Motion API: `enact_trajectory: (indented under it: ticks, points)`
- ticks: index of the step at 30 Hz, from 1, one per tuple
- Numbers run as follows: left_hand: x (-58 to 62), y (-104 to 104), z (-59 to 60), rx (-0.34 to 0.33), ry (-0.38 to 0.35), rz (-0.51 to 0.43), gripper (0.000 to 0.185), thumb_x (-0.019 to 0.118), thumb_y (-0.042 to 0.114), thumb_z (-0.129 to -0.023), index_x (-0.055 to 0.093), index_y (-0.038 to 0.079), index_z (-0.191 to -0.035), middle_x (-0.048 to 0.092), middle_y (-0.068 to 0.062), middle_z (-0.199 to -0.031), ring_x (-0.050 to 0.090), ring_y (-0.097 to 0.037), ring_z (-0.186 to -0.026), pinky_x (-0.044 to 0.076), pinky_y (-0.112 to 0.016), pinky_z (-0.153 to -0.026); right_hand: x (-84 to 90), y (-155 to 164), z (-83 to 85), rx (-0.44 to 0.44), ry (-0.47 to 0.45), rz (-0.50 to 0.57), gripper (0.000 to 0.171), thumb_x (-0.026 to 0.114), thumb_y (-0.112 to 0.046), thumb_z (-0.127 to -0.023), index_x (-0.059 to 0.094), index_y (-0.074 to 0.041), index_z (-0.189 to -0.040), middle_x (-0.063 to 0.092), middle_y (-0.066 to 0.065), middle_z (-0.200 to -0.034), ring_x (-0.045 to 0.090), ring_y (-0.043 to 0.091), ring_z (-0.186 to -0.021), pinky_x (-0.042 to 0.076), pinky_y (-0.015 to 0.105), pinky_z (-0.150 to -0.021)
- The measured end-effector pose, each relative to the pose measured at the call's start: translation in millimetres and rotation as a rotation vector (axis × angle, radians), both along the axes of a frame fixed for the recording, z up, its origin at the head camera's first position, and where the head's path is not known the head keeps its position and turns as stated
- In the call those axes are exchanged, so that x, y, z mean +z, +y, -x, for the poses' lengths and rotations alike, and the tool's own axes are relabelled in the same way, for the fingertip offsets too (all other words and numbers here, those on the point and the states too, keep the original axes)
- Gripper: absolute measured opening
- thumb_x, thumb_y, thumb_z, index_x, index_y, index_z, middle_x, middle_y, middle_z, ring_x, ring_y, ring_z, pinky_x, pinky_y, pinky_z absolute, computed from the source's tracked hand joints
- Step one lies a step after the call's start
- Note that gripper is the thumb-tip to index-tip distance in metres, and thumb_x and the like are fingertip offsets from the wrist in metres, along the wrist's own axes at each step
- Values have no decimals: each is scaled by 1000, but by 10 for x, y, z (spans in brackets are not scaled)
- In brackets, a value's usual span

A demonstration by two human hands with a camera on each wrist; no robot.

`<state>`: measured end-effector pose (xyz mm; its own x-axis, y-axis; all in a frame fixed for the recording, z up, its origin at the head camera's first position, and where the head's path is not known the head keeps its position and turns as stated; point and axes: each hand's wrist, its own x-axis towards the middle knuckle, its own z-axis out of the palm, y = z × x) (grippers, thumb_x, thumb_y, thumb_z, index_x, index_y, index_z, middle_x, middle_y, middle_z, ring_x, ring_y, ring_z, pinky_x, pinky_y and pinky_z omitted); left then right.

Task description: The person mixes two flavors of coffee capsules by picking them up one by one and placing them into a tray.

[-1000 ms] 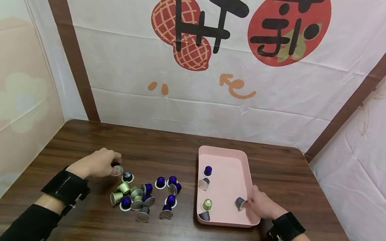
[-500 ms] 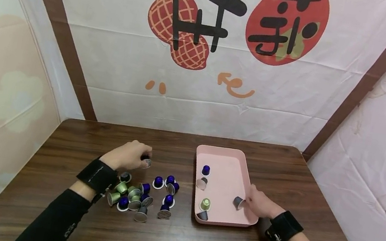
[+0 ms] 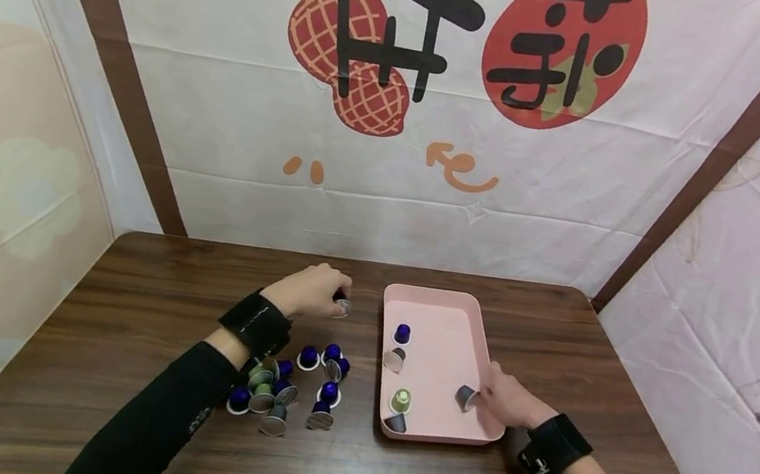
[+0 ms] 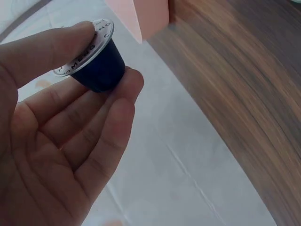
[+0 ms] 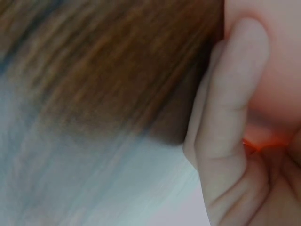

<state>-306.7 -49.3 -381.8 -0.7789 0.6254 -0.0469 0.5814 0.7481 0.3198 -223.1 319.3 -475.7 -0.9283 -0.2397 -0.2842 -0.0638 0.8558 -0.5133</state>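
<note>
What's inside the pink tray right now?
The pink tray holds five capsules: one blue, one green, three grey. The right hand rests on its near right side, touching a grey capsule and possibly covering more.

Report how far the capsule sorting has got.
Done: five capsules lie in the pink tray. In hand: the left hand pinches a blue capsule just left of the tray; the right hand holds a grey capsule inside it. Left: the pile of capsules on the table.

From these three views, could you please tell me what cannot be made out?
- Head view: part of the capsule pile hidden behind the left forearm.
- Right wrist view: blurred; only fingers and pink tray show, so the right hand's hold on the grey capsule is unclear.
- Left wrist view: foil lettering on the blue capsule is partly under the thumb.
</note>
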Motion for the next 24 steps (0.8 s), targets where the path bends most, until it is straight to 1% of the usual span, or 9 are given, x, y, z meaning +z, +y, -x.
enact_trajectory:
  ticks: [2, 6, 9, 13, 17, 20, 24]
  points:
    - [1, 118, 14, -12, 19, -3, 11, 66, 16, -85, 63, 9, -94, 55, 1, -79, 48, -14, -65, 39, -28, -61, 13, 2, -3, 0, -2, 0, 21, 51, -9, -96, 36, 3, -105, 41, 4, -69, 48, 18, -60, 37, 30, -53]
    - [27, 345, 34, -31, 28, -38, 6, 63, 15, -86, 64, 11, -90, 55, 2, -74, 48, -13, -62, 38, -27, -58, 32, 9, -4, 12, 18, 0, 17, 49, -8, -97, 36, 2, -103, 40, 4, -69, 47, 18, -60, 37, 30, -54]
    - [53, 481, 62, -25, 43, -31, 5, 61, 15, -88, 63, 12, -86, 54, 2, -70, 47, -13, -60, 37, -27, -57, 33, 7, -2, 26, 49, -5, 15, 48, -6, -96, 36, 2, -102, 40, 4, -69, 47, 18, -61, 38, 30, -55]
    - [54, 624, 123, -5, 42, 0, 7, 60, 18, -89, 63, 12, -88, 55, 2, -73, 47, -13, -62, 37, -26, -58, 28, 3, -12, 21, 55, 0, 15, 48, -4, -95, 37, 3, -101, 41, 4, -70, 47, 18, -61, 38, 30, -55]
    - [-7, 735, 187, 12, 14, 13, 12, 62, 18, -88, 65, 10, -96, 58, 1, -79, 49, -14, -65, 38, -26, -59, 19, 1, -25, 16, 54, 15, 17, 50, -3, -94, 38, 4, -104, 42, 5, -71, 47, 18, -62, 39, 31, -56]
    - [-76, 796, 218, 27, -11, 15, 13, 63, 18, -88, 65, 9, -98, 58, -1, -80, 49, -14, -64, 39, -26, -58, -4, 5, -26, 25, 66, 19, 18, 50, -3, -94, 38, 5, -106, 43, 6, -72, 48, 18, -64, 39, 31, -57]
    - [-173, 854, 250, 41, -36, 31, 13, 62, 19, -90, 64, 9, -99, 56, -1, -79, 48, -14, -63, 39, -26, -58, -26, -4, -35, 8, 35, 12, 23, 50, -5, -95, 38, 6, -110, 46, 7, -75, 50, 18, -67, 41, 32, -60]
